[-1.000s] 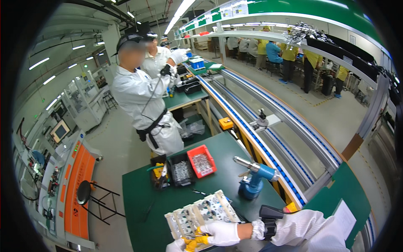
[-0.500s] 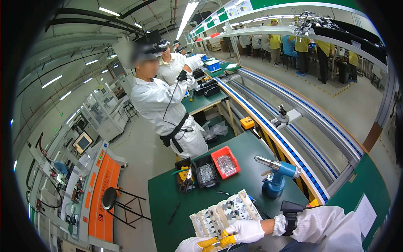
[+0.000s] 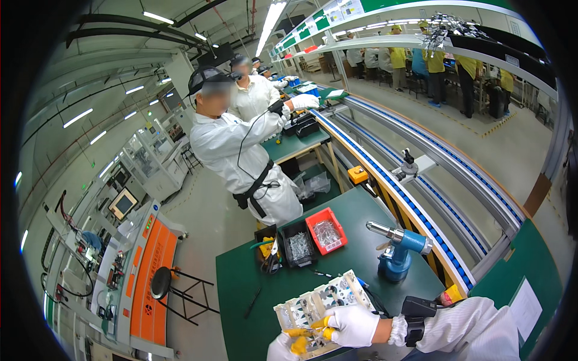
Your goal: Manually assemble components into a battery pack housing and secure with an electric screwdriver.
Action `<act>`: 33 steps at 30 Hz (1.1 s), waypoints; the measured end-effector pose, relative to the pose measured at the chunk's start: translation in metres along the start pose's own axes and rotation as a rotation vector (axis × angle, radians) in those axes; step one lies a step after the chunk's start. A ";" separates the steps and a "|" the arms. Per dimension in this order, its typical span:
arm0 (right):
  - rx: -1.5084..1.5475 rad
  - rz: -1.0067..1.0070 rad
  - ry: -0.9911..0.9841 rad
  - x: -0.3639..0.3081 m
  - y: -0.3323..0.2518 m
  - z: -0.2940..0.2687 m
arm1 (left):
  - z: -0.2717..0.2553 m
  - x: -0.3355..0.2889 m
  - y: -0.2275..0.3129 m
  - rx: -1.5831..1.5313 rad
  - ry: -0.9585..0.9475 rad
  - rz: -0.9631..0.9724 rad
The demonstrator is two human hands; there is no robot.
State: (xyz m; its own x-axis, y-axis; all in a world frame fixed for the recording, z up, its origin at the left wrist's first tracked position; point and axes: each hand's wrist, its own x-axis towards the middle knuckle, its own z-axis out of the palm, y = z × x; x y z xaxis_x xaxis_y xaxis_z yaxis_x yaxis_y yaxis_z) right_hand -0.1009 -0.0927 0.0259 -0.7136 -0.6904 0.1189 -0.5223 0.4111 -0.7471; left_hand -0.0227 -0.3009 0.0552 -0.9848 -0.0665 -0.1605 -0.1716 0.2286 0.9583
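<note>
Both hands wear white gloves with yellow fingertips and meet over the near edge of a cream panel (image 3: 288,313) with round holes and metal parts on it. My right hand (image 3: 352,327) has its fingers pinched together over the panel. From the left, my left hand (image 3: 283,347) reaches in, its yellow fingers drawn close to the right fingertips. Anything between the fingers is too small and covered to name. Behind the panel, to the right, a blue rivet gun (image 3: 397,256) stands upright on the green table (image 3: 238,280).
A red bin (image 3: 327,231) and a black bin (image 3: 299,248) hold small metal pieces. Beside them a black box (image 3: 268,253) holds scissors and yellow-handled tools. A conveyor rail (image 3: 415,216) runs along the right. Across the table stands a co-worker (image 3: 241,150) in white.
Both my hands have shifted slightly to the right and upward, still close together over the panel. The co-worker's arm has stretched out toward the conveyor.
</note>
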 end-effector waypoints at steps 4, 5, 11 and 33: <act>0.245 0.061 0.037 -0.006 0.006 0.008 | 0.008 -0.015 -0.011 0.027 -0.062 0.063; 0.247 0.062 0.031 -0.006 0.006 0.007 | 0.010 -0.017 -0.012 0.011 -0.089 0.037; 0.336 -0.083 0.207 0.000 0.011 0.017 | 0.015 -0.006 -0.038 0.074 0.077 0.126; 0.656 0.181 0.157 0.004 0.002 0.001 | -0.007 0.012 -0.030 -0.026 -0.146 0.059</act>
State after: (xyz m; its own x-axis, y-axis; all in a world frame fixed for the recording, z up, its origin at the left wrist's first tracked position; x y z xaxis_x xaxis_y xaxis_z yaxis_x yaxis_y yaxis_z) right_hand -0.1039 -0.0953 0.0239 -0.8478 -0.5303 0.0119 -0.0345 0.0327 -0.9989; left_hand -0.0289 -0.3156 0.0265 -0.9869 0.0885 -0.1345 -0.1144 0.2028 0.9725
